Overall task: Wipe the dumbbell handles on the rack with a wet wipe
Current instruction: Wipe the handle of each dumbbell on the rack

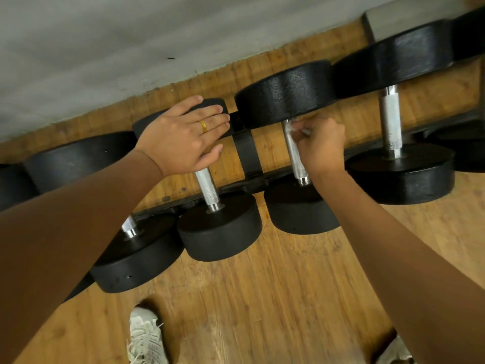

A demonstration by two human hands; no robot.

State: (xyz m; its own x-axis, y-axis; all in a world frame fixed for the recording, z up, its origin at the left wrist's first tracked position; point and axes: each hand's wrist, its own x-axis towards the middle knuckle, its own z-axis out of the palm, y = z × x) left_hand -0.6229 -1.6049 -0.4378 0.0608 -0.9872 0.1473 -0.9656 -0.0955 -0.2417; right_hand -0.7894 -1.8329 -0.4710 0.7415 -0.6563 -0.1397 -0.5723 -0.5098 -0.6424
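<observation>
Where grey wall (105,48) meets wood floor (288,298), rack (248,151)

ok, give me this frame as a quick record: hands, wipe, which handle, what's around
left hand: flat, fingers straight, resting on a dumbbell head
right hand: pinches the wipe against a handle
wipe: white, bunched, near the handle's far end
rack: black, holds the row of dumbbells
next handle: to the right, bare
floor: wood; white shoe at the bottom
</observation>
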